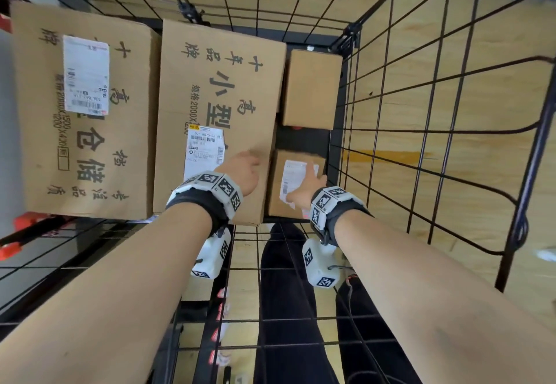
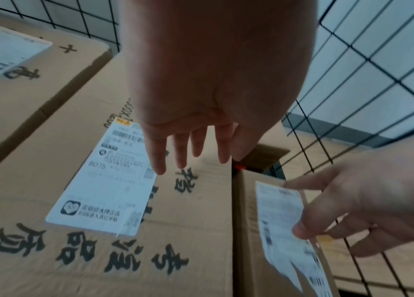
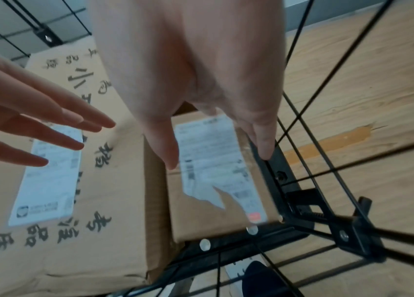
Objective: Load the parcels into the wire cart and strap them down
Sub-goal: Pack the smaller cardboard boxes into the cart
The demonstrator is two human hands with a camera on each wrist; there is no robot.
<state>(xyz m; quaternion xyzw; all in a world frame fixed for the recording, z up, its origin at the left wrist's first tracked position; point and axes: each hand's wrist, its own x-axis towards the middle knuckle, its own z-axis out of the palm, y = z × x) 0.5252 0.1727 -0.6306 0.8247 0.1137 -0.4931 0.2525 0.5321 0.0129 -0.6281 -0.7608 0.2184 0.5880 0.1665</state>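
Inside the wire cart two big printed cardboard boxes lie side by side, one at the left and one in the middle. Right of them sit a plain small box at the back and a small labelled box at the front. My left hand hovers with straight, spread fingers over the middle box, near its right edge. With fingers straight, my right hand reaches over the small labelled box. Neither hand holds anything.
A dark gap of cart floor shows between the two small boxes. Black wire walls rise on the right and far sides, and the near wall stands before my dark-trousered legs. Red-and-black items lie outside at the left. Wood floor surrounds the cart.
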